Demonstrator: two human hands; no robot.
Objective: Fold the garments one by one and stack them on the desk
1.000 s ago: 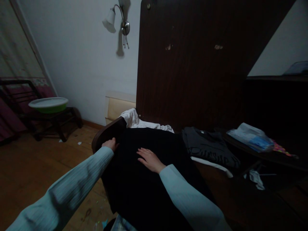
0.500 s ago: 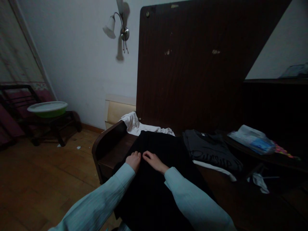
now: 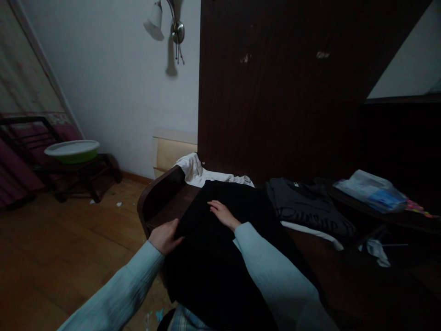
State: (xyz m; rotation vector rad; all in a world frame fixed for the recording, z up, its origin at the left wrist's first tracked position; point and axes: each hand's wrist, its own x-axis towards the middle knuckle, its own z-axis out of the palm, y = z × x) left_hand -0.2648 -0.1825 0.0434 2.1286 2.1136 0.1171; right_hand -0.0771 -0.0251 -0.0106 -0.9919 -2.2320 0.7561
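Note:
A black cloth garment (image 3: 220, 262) lies spread over the dark wooden bench in front of me and hangs over its front edge. It is too dark to make out what kind of garment it is. My left hand (image 3: 166, 236) rests at the garment's left edge, thumb stretched apart from the fingers; the fingertips partly go out of sight against the cloth. Higher up, my right hand (image 3: 223, 214) lies on the black cloth with its fingers stretched out and nothing held in them.
A dark grey folded shirt (image 3: 306, 207) with lettering lies to the right, near a plastic package (image 3: 375, 191). White cloth (image 3: 220, 176) lies along the back of the bench (image 3: 160, 193). On a chair (image 3: 84, 170) at left stands a green basin (image 3: 77, 157).
My left hand has moved left and toward me, to the garment's edge, and its thumb has spread. My right hand has shifted slightly forward and flattened. The view has tilted down.

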